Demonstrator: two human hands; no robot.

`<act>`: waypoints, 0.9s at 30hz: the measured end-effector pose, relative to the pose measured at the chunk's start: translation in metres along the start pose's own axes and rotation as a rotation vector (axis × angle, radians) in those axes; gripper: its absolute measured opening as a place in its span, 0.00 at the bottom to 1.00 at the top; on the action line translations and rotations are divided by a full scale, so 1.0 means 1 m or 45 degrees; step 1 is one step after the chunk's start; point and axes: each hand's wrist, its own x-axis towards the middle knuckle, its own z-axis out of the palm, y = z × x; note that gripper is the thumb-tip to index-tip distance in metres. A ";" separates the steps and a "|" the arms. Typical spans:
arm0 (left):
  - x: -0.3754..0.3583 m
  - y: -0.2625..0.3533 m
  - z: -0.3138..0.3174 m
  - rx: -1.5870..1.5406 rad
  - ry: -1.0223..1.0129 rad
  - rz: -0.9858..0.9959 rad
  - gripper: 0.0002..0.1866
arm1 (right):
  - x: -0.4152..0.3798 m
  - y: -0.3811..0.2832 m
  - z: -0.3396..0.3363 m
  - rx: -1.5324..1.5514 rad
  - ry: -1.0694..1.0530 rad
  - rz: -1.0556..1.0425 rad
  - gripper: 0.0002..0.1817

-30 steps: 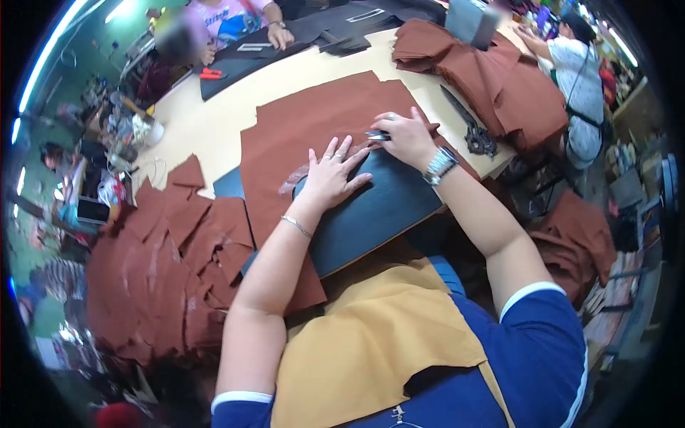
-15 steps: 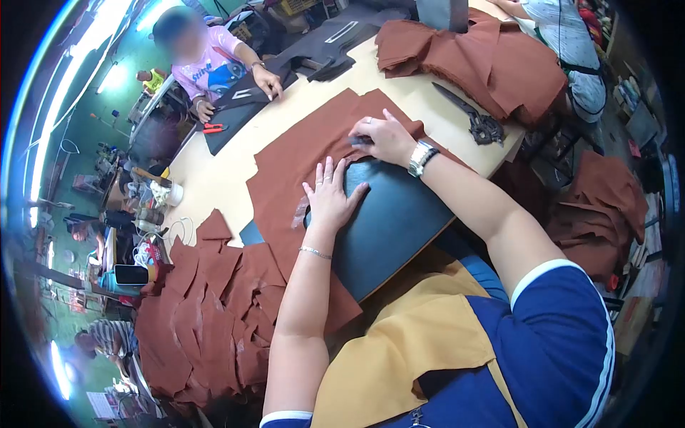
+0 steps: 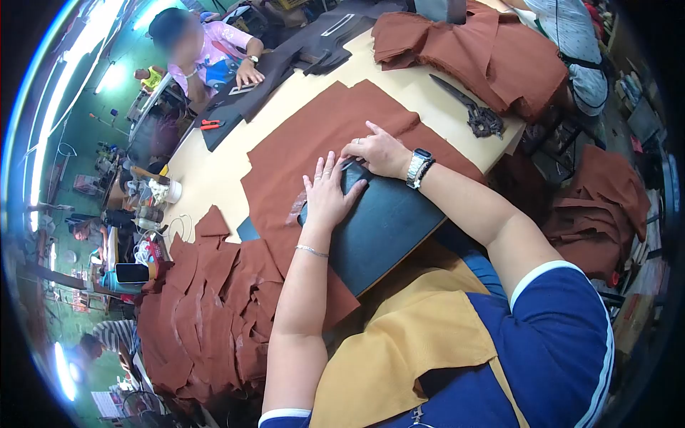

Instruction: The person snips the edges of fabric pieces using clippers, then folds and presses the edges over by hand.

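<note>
The right hand (image 3: 382, 151) covers the top edge of the dark pattern board (image 3: 385, 225), so whatever it may hold between thumb and fingers cannot be seen. The left hand (image 3: 327, 192) hides part of the board's left edge. The brown fabric (image 3: 314, 135) continues under the board. The near end of the bench (image 3: 207, 175) is hidden by the person's arms. The scissors (image 3: 474, 110) are too small to show detail.
</note>
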 end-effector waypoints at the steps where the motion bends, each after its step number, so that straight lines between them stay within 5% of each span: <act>1: 0.001 0.002 -0.002 0.004 -0.014 -0.004 0.42 | -0.001 -0.001 -0.001 -0.011 0.001 -0.031 0.14; 8: -0.003 -0.007 0.001 -0.031 0.022 0.043 0.43 | -0.011 0.007 -0.007 -0.140 -0.084 -0.242 0.17; 11: -0.022 -0.013 -0.026 -0.119 0.120 -0.042 0.46 | -0.023 0.006 -0.009 -0.119 0.135 -0.167 0.19; 14: -0.059 -0.042 -0.044 0.120 0.390 -0.481 0.47 | -0.024 -0.004 -0.022 -0.094 0.079 0.002 0.16; 17: -0.094 -0.051 -0.070 0.251 0.152 -0.985 0.42 | -0.021 0.001 -0.011 -0.177 0.030 0.110 0.14; 20: -0.105 -0.053 -0.064 0.176 0.303 -0.903 0.33 | -0.013 0.006 -0.004 -0.245 0.061 0.137 0.14; 24: -0.097 -0.057 -0.058 -0.123 0.135 -0.875 0.24 | -0.017 -0.015 -0.012 -0.166 0.145 0.097 0.15; 27: -0.101 -0.048 -0.048 -0.041 0.316 -0.836 0.26 | -0.027 -0.045 -0.017 0.033 0.175 -0.004 0.15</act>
